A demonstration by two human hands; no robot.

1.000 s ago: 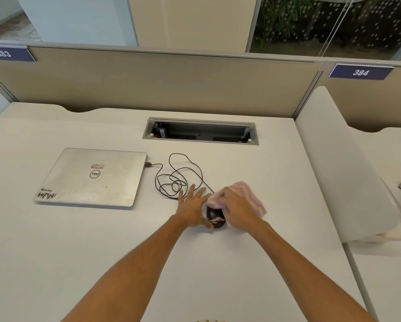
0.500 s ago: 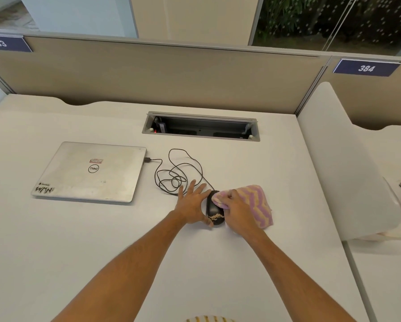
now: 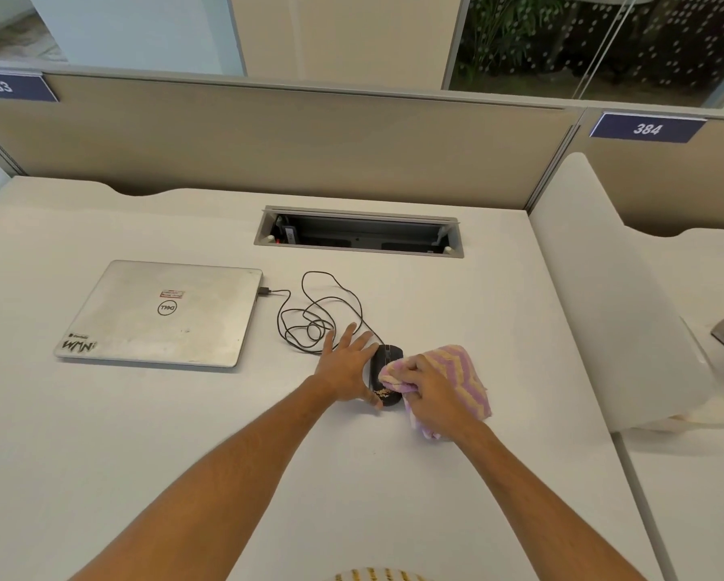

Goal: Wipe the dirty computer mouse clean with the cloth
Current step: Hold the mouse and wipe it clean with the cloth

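Observation:
A black wired computer mouse (image 3: 387,362) lies on the white desk, with pale crumbs of dirt on its near end. My left hand (image 3: 345,364) rests flat against the mouse's left side, fingers spread, thumb along its near edge. My right hand (image 3: 431,390) is shut on a pink and yellow striped cloth (image 3: 463,371), bunched at the mouse's right side, with a fold pressed onto the mouse's middle. The rest of the cloth trails to the right on the desk.
The mouse cable (image 3: 316,316) coils behind my left hand and runs to a closed silver laptop (image 3: 163,314) at the left. A cable tray opening (image 3: 358,232) sits further back. A white chair back (image 3: 615,295) stands at the right, partition panels behind.
My right hand has drawn the cloth off the mouse's top toward the right, so more of the black mouse shows. My left hand stays against the mouse's left side.

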